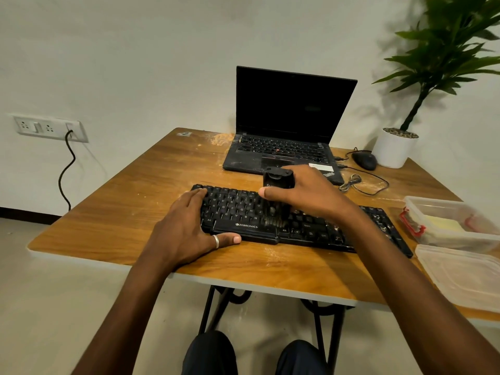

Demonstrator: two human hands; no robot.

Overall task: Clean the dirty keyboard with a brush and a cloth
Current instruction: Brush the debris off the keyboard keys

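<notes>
Right grip (305,193) clasps a black brush (278,180) upright on the keyboard (238,212); left grip (186,226) rests flat on its left end.
The bristles press on the keys at the right end of the space bar. The left grip's fingers lie straight over the keys, thumb along the front edge. The keyboard sits on the dusty wooden tabletop (135,198), just in front of an open laptop (284,117). A clear box (446,209) holding something yellow and a loose lid (465,272) lie to the right.
</notes>
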